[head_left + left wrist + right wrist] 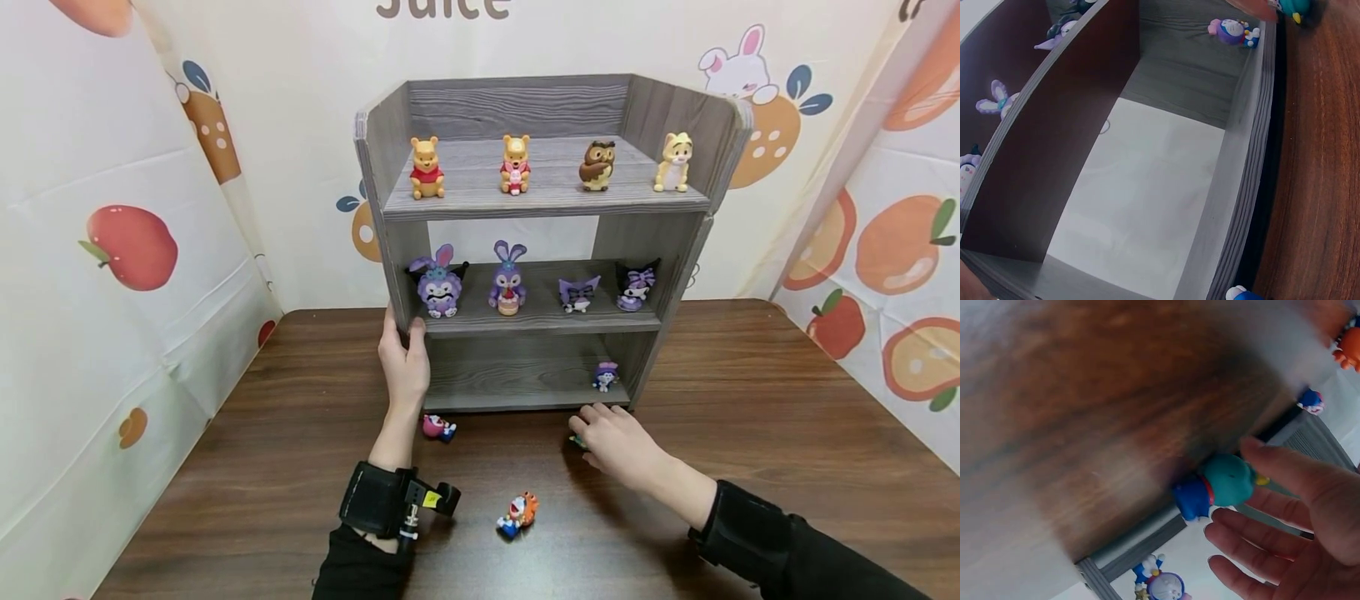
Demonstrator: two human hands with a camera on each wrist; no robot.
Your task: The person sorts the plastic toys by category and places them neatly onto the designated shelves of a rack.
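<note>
My left hand (405, 367) grips the left side panel of a grey wood-grain display shelf (517, 208), its thumb on the near side. Low over the table before the shelf's bottom right, my right hand (618, 446) reaches around a teal-and-blue figurine (1225, 480) lying on its side. Its fingers are loosely spread beside the toy, not closed on it; in the head view the hand mostly hides the toy. A small purple-hooded figurine (605, 377) stands on the bottom tier at the right.
A pink-and-blue figurine (438, 427) lies before the shelf's left foot. Nearer me is an orange, white and blue figurine (517, 514). Yellow bears and an owl (597, 166) stand on the top tier, purple characters (508, 279) on the middle one. Printed cloth surrounds the brown table (315, 433).
</note>
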